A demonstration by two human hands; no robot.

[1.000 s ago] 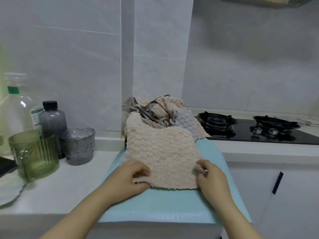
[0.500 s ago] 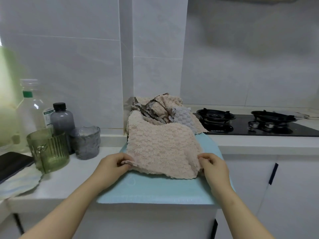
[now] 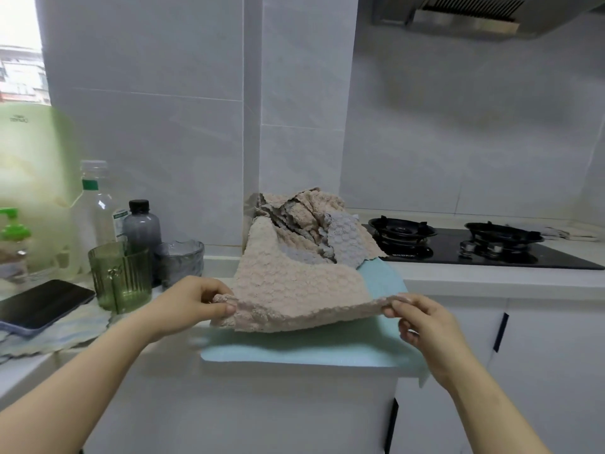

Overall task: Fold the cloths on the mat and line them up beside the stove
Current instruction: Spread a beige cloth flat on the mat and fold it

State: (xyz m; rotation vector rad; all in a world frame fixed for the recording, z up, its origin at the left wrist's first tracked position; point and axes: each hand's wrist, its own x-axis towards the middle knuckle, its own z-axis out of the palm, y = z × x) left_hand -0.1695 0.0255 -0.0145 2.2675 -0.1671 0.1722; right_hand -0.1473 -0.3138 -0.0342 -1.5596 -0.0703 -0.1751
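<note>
The left hand [image 3: 190, 303] and right hand [image 3: 422, 319] are each pinching the beige cloth's [image 3: 294, 290] near corners (fingers curled), holding its edge above the mat [image 3: 327, 350].

The left forearm [image 3: 82, 371] comes in from the lower left corner of the frame and the right forearm [image 3: 484, 398] from the lower right, both bare from the frame edge to the wrist. The left hand [image 3: 193, 306] and right hand [image 3: 422, 322] are bare too, with short, rounded nails (seen best on the left thumb). The arms are slender and the wrists narrow.
</note>
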